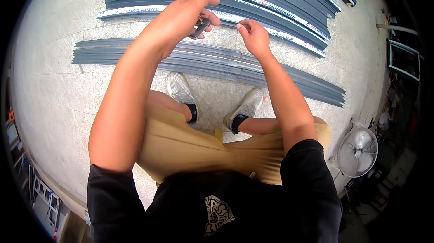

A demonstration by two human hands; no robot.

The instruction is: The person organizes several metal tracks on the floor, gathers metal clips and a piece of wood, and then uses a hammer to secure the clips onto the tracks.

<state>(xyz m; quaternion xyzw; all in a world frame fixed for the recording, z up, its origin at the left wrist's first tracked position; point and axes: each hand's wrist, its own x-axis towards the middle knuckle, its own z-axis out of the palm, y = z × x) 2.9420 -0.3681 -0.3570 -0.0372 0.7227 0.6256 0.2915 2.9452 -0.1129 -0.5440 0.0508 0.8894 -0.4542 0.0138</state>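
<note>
My left hand (187,14) is stretched out over the floor with its thumb raised and its fingers curled. Against those fingers it holds a few small dark, shiny metal pieces (200,29); their exact kind is unclear. To its right, my right hand (256,38) has thumb and forefinger pressed together. Whatever is between these fingertips, if anything, is too small to make out. The two hands are apart. Beneath them lies a large stack of grey profiles (289,10), several covered with white printed film. Nearer my feet, a narrow row of bare grey profiles (312,88) crosses the floor.
My shoes, the left (180,88) and the right (246,107), stand on the pale tiled floor (54,102) just behind the near row. A round white fan (357,152) stands at right. Metal frames (403,59) are at the far right, and a ladder-like frame (45,193) is at lower left.
</note>
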